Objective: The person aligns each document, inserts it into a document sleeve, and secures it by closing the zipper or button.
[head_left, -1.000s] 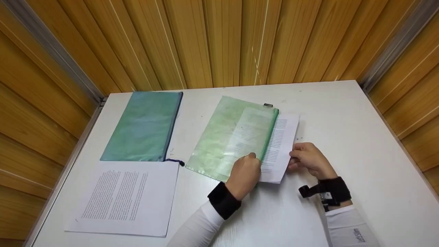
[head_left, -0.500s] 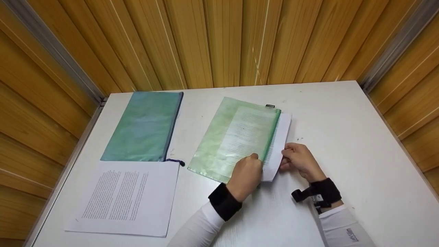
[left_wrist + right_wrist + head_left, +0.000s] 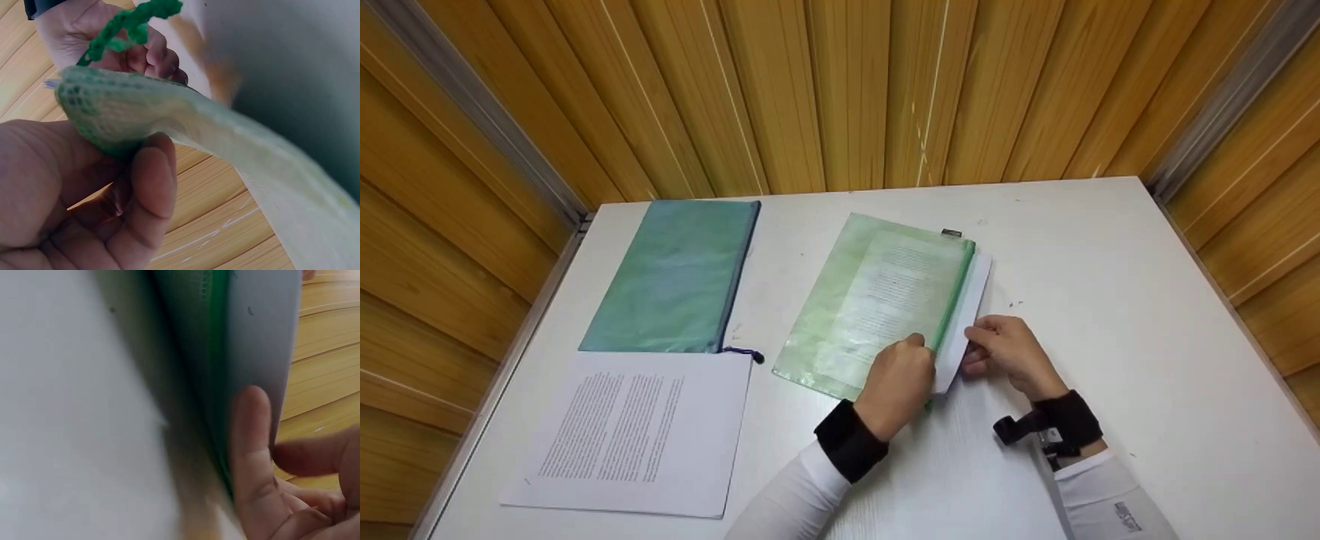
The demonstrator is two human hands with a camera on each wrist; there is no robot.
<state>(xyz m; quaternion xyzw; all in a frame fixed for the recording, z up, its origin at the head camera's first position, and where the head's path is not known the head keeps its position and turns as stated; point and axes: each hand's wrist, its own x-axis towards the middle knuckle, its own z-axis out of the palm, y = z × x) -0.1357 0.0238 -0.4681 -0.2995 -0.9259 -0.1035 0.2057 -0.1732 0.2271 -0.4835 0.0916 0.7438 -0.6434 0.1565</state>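
A translucent light green zip file bag (image 3: 829,307) lies at mid-table with printed papers (image 3: 973,289) mostly inside it; a narrow white strip sticks out past its zip edge. My left hand (image 3: 896,386) grips the near corner of the bag at the zip side. In the left wrist view, thumb and fingers pinch the plastic below a green pull cord (image 3: 132,25). At the papers' outer edge, my right hand (image 3: 1006,354) pinches them between thumb and fingers. The right wrist view has the sheets (image 3: 261,332) beside the green zip strip (image 3: 218,326).
A darker blue-green zip file bag (image 3: 671,274) lies flat at the back left, its dark pull cord (image 3: 744,352) toward the middle. Just in front of it rests another printed paper stack (image 3: 615,435). A wood-patterned wall (image 3: 847,97) borders the white table (image 3: 1095,262).
The papers have slid leftward deeper into the light green bag, leaving a thinner strip outside. My right hand has moved left with them, while the left hand keeps its grip on the corner.
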